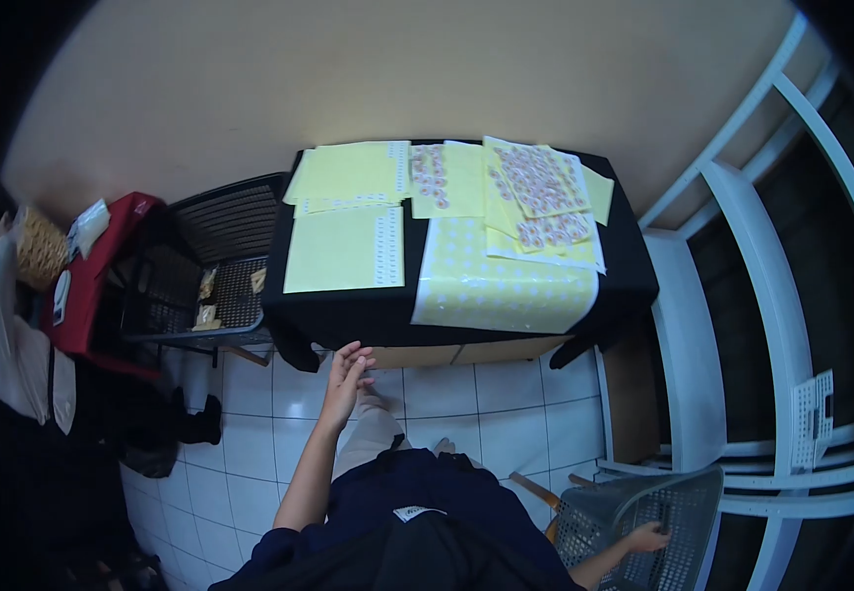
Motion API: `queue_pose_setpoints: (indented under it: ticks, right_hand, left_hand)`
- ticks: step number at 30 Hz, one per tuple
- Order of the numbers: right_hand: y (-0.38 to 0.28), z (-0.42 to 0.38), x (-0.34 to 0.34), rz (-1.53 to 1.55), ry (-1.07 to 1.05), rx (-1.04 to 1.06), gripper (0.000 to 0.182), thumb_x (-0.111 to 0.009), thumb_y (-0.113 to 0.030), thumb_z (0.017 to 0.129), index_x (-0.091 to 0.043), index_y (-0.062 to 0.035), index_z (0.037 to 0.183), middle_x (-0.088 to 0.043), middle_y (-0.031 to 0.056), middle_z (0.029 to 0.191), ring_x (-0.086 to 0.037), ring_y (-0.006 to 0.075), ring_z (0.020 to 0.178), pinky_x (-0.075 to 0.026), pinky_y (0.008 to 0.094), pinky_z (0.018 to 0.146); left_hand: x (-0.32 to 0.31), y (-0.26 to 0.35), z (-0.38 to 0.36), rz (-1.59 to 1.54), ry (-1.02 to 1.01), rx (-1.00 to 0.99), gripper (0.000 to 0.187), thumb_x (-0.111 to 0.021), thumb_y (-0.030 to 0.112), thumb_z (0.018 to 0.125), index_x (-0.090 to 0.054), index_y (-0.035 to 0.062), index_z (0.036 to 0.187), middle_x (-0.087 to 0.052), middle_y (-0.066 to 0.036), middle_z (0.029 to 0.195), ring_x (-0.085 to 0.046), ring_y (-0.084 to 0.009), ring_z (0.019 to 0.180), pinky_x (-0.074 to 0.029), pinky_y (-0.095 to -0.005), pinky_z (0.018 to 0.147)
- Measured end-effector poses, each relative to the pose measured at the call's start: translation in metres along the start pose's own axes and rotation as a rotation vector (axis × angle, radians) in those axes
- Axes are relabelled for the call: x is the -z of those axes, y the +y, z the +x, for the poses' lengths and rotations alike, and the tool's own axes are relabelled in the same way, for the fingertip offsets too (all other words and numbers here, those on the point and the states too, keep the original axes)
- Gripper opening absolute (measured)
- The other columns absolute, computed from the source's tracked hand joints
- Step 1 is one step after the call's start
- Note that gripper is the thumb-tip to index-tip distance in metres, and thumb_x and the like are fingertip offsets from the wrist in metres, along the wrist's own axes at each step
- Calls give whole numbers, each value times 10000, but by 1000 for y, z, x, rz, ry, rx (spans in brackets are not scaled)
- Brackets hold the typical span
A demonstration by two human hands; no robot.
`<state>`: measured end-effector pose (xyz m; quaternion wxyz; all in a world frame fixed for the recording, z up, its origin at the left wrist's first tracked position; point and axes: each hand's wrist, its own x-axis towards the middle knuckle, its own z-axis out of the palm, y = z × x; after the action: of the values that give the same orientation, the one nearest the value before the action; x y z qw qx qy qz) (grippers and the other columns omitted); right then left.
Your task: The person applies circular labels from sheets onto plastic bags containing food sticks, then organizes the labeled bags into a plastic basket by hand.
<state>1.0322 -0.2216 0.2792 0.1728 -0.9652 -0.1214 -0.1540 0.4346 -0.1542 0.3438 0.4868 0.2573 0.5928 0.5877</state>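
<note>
My left hand (350, 370) hangs in front of the table's near edge, fingers apart and holding nothing. Low on the right, my right hand (649, 538) reaches over a grey plastic basket (584, 527); its fingers are curled, and what they hold, if anything, cannot be made out. On the black-covered table (348, 313), yellow sheets (343, 246) with a strip of small labels lie at the left. Toward the right are yellow sheets of round reddish stickers (543, 182), partly overlapping. Beneath them, a larger sheet of pale round shapes (506, 295) droops over the front edge.
A black crate (225, 227) with several small packets stands left of the table. Beyond it, another person (28, 345) is beside a red-covered surface (102, 271) with a phone-like white object (62, 297). White metal shelving (742, 227) rises at the right.
</note>
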Motion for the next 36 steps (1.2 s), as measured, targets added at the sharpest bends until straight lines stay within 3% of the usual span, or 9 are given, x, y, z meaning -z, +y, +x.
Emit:
queue_pose_setpoints:
  ticks: [2,6,8,12,16,21,27,31,36]
  right_hand:
    - [-52,-33,24,346,438,417,208,-486,-87,789,-536,36,950,-558,187,938,-543,298,847,-431,359,749]
    - [-207,-167,47,932,-75,795,149,-497,-47,782,-545,16,908,-537,134,856,-520,258,806,-408,340,745]
    - [-266,-245,77,981,-245,1201,177,-544,-24,722,-543,-5,898,-530,120,878,-502,265,851,-371,366,784]
    - [-335,-372,114,1106,-502,1634,258,-620,-59,667,-563,-70,918,-527,84,927,-491,232,898,-332,350,818]
    - [-372,-444,128,1105,-585,1610,253,-621,-67,669,-555,-54,913,-507,104,949,-479,261,903,-344,369,805]
    - [-391,-479,117,1042,-642,1484,272,-532,-104,717,-517,-7,970,-475,172,1018,-450,326,939,-328,404,819]
    - [-399,-497,93,1090,-488,1375,389,-447,-259,720,-491,53,950,-496,218,947,-483,358,860,-364,434,779]
    - [-397,-496,81,1141,-480,1386,417,-470,-276,735,-476,68,971,-483,225,964,-465,358,893,-363,425,800]
    - [-402,-503,97,1075,-454,1337,405,-483,-289,767,-505,71,952,-514,233,946,-482,360,893,-380,422,797]
  left_hand:
    - [18,4,5,-13,98,-100,302,-430,220,879,-377,76,1140,-484,-68,1112,-492,-129,972,-426,-248,724]
    - [69,15,23,-22,380,-313,167,-431,214,876,-458,77,969,-521,-45,1038,-496,-88,844,-421,-212,624]
    - [101,31,39,48,548,-443,172,-432,211,881,-490,52,847,-547,-46,927,-443,-44,678,-367,-174,542]
    - [189,70,92,176,687,-447,177,-422,210,877,-501,58,835,-514,-1,792,-427,-37,643,-323,-165,526]
    - [278,69,169,393,754,-556,85,-507,85,814,-481,31,874,-498,-7,756,-464,-65,676,-384,-193,592]
    - [359,5,273,969,501,-30,384,-614,114,692,-453,7,1024,-515,-163,963,-522,-278,901,-428,-338,778]
    - [353,-48,340,1510,154,386,541,-610,183,698,-365,56,1163,-342,-116,1246,-364,-287,1131,-353,-399,911]
    - [373,-141,391,1627,170,23,686,-663,269,625,-338,86,1201,-329,-109,1268,-295,-253,1198,-285,-456,948]
    - [358,-157,414,1740,174,36,509,-537,239,758,-359,107,1216,-308,-56,1301,-241,-225,1227,-252,-475,961]
